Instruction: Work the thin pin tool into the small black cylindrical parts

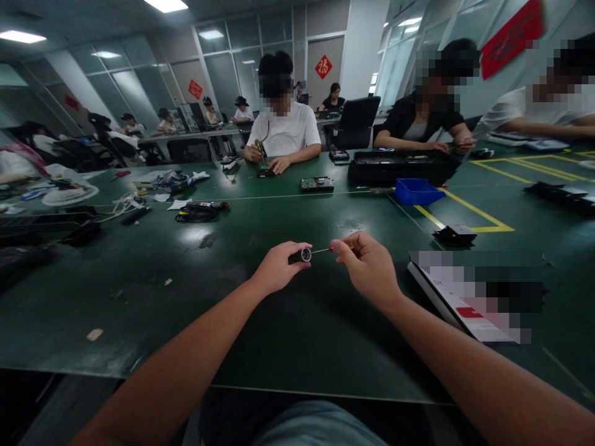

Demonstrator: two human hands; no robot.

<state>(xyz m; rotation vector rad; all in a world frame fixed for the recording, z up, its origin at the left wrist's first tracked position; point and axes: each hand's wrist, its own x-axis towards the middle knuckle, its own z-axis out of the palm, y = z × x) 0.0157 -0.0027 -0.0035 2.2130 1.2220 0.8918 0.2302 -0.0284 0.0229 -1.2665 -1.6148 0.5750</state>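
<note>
Above the green table, my left hand point(277, 267) is closed around a small black cylinder point(300, 255) with a round, silver-rimmed end that looks like a flashlight head. Its end faces toward me and a little right. My right hand point(367, 263) pinches a thin screwdriver point(320, 251) with a metal shaft and a red part by the fingertips. Most of its handle is hidden in the fingers. The shaft points left and its tip meets the cylinder's right edge; whether it goes in, I cannot make out.
Right of my right arm lies a white box point(446, 303), partly blurred. Beyond it are a black part point(454, 235) and a blue tray point(418, 191). A circuit board device point(317, 184) and coiled black cable point(199, 212) lie farther off. Opposite, a person point(284, 127) works with a screwdriver.
</note>
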